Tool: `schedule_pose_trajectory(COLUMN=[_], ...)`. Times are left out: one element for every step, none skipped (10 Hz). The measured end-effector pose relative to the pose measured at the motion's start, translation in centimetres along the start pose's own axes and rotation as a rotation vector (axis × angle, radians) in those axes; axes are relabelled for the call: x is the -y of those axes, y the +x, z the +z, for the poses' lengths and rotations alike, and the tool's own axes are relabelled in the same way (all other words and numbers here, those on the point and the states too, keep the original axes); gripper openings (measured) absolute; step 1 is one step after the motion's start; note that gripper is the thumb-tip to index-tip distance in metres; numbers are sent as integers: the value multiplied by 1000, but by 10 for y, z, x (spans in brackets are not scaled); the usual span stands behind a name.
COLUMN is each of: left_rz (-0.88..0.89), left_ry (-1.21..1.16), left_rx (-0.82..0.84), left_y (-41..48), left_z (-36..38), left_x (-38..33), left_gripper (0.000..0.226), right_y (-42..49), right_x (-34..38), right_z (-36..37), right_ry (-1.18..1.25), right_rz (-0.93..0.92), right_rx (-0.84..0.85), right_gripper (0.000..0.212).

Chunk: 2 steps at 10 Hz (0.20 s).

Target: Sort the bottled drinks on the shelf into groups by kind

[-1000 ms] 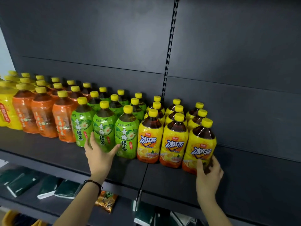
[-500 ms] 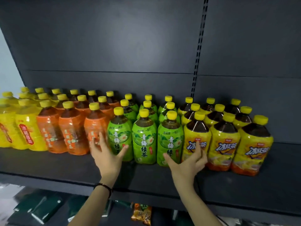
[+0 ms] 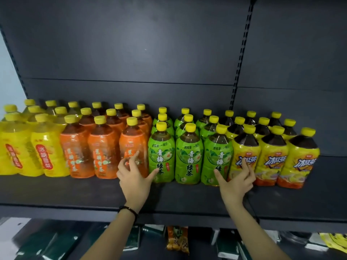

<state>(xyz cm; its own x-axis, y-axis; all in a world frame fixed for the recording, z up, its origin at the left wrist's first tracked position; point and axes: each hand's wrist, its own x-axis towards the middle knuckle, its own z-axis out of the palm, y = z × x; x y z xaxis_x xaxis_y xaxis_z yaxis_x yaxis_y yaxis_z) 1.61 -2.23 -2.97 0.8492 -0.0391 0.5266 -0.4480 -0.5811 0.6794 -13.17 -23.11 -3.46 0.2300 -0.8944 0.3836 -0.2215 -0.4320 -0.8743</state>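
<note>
Bottled drinks with yellow caps stand in rows on a dark shelf [image 3: 78,192], grouped by label colour. From left: pale yellow bottles [image 3: 47,149], orange bottles [image 3: 101,152], green tea bottles [image 3: 188,156], and yellow iced-tea bottles with dark liquid [image 3: 272,158]. My left hand [image 3: 134,173] is spread at the seam between the last orange bottle and the first green one, fingers touching both. My right hand [image 3: 235,180] is spread at the seam between the last green bottle and the first yellow iced-tea one. Neither hand grips a bottle.
A dark back panel with a slotted upright [image 3: 240,59] rises behind the bottles. Bare shelf runs in front of the rows and to the right of the iced-tea group. Below, a lower shelf holds dark green packs [image 3: 62,244] and an orange snack bag [image 3: 177,239].
My view has shifted left and up, bringing the pale yellow bottles into sight. My right hand came from the rightmost iced-tea bottle to the green/iced-tea seam; my left hand moved to the orange/green seam.
</note>
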Motion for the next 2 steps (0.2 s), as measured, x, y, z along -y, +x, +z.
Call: schedule_pose_trajectory(left_rz=[4, -4], left_ry=[-22, -90], left_rx=[61, 137], left_y=[13, 18], left_z=[-20, -36], left_x=[16, 23], left_gripper=[75, 62], right_y=[-5, -25], right_x=[1, -1], right_z=[-7, -17], right_ry=[88, 95], right_rz=[95, 134], right_rx=[95, 276], right_gripper=[83, 55])
